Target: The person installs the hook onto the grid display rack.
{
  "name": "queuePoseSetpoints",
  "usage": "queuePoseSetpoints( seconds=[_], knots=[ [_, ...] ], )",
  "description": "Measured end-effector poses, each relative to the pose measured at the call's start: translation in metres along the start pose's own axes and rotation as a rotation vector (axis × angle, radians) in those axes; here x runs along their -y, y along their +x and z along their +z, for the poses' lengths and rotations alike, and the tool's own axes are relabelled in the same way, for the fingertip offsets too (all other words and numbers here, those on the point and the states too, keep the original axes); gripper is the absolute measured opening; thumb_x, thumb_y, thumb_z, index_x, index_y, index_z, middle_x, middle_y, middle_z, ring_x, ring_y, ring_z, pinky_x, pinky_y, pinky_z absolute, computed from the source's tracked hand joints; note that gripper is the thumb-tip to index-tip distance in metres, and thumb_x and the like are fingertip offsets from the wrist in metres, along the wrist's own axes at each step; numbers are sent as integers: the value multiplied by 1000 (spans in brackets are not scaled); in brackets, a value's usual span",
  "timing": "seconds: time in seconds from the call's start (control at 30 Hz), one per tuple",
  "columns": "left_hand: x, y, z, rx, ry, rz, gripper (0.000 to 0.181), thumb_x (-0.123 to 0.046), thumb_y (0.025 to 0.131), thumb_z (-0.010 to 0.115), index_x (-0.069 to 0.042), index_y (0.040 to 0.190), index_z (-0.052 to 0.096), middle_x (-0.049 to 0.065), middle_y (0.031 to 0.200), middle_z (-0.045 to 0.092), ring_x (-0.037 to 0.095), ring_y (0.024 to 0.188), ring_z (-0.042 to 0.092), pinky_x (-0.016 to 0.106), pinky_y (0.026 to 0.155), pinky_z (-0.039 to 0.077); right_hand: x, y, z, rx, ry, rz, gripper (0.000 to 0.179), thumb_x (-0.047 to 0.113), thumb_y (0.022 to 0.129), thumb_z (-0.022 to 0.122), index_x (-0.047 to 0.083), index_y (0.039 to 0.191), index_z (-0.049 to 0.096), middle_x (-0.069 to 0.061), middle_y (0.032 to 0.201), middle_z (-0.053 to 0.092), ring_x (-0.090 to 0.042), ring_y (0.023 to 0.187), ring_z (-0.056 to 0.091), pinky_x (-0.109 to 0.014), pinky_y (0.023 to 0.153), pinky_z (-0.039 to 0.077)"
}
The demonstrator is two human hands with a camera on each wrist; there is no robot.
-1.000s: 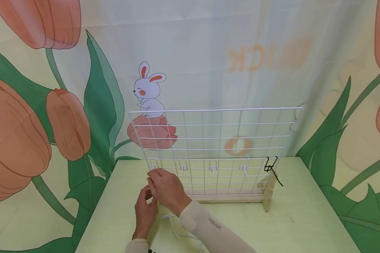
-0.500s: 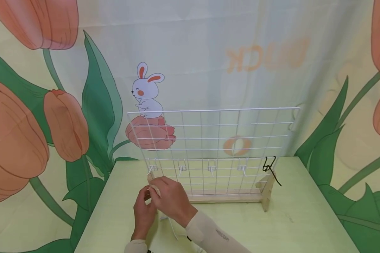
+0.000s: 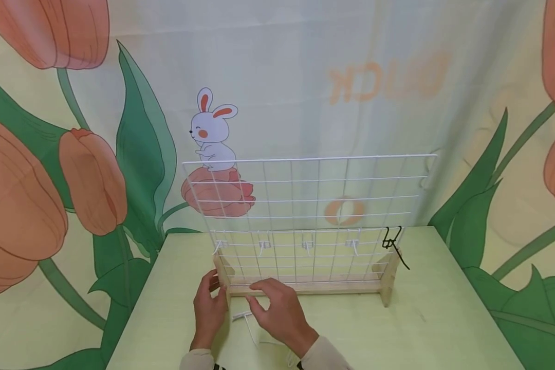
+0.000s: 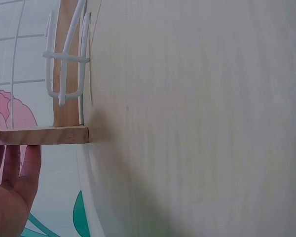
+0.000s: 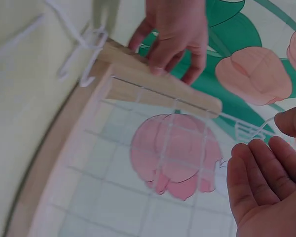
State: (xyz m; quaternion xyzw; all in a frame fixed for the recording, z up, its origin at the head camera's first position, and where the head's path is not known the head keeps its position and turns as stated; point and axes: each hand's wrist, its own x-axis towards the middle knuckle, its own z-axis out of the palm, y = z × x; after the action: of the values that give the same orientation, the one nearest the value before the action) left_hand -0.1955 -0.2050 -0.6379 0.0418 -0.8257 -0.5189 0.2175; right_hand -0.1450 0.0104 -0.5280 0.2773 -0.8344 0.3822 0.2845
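Observation:
A white wire grid panel (image 3: pixel 310 159) leans in a wooden stand on the table. At its left end, my left hand (image 3: pixel 208 313) grips the wooden side support (image 4: pixel 49 136), with the thumb on one face and fingers on the other. My right hand (image 3: pixel 284 313) is over the table in front of the stand's left part, thumb and fingers apart, holding nothing. Several white hooks (image 3: pixel 264 245) hang in a row along one grid wire, and a black hook (image 3: pixel 390 242) ends the row at the right. Below the right hand lies a loose white hook (image 3: pixel 246 316), partly covered.
More white wire pieces (image 3: pixel 291 357) lie near the table's front, beside the right sleeve. The pale table (image 3: pixel 444 308) extends to both sides of the stand. Behind it hangs a cloth backdrop (image 3: pixel 277 92) printed with tulips and a rabbit.
My right hand has left the grid's lower left corner and moved right and toward me, its fingers spreading. The left hand stays at the left support, which now shows more fully.

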Motion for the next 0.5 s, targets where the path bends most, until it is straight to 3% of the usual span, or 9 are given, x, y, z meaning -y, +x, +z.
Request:
queuePoseSetpoints(
  seconds=[0.27, 0.5],
  knots=[
    [2, 0, 2, 2, -11, -26, 48, 1, 99, 70, -16, 142, 58, 13, 125, 69, 32, 117, 71, 43, 87, 64, -33, -43, -11, 48, -34, 129, 23, 18, 84, 89, 17, 104, 79, 5, 101, 79, -10, 96, 76, -31, 81, 62],
    [-1, 0, 2, 6, -11, -25, 48, 3, 98, 68, -13, 143, 58, 15, 126, 69, 34, 116, 70, 46, 87, 64, -49, -70, -15, 114, -88, 196, 27, 22, 83, 91, 17, 106, 78, 5, 102, 78, -12, 97, 75, -34, 84, 62]
  ],
)
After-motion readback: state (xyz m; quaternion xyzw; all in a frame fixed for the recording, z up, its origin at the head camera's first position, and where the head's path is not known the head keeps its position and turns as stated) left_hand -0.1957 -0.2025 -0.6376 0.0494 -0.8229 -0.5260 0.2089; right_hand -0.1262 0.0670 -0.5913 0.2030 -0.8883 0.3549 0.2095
